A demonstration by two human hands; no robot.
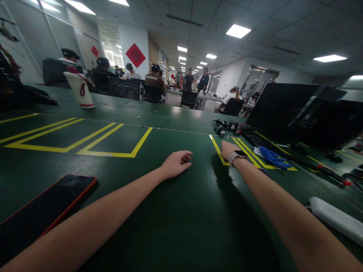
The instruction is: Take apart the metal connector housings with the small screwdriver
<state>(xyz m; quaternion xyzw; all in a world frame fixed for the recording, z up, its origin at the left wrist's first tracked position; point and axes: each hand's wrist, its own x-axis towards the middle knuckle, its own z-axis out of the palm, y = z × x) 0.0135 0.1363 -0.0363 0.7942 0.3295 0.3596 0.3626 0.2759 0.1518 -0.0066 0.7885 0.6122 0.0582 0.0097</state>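
Note:
My left hand (178,163) rests on the green tabletop (176,211) with loosely curled fingers, a gap between them and nothing held. To its right, my right hand (227,150) is raised a little over the table and throws a shadow. Its fingers are closed, and a thin whitish stick (227,138) pokes up from them; its kind is too small to tell. A watch (239,154) sits on that wrist. Yellow tape (216,145) marks the table just beside the right hand. Black tools or devices with cables (227,126) lie beyond it.
A phone with an orange edge (53,200) lies at left, near a white cup (81,90) farther back. At right are blue gloves (273,156), dark monitors (283,109) and a white power strip (337,219). Several people sit or stand in the background.

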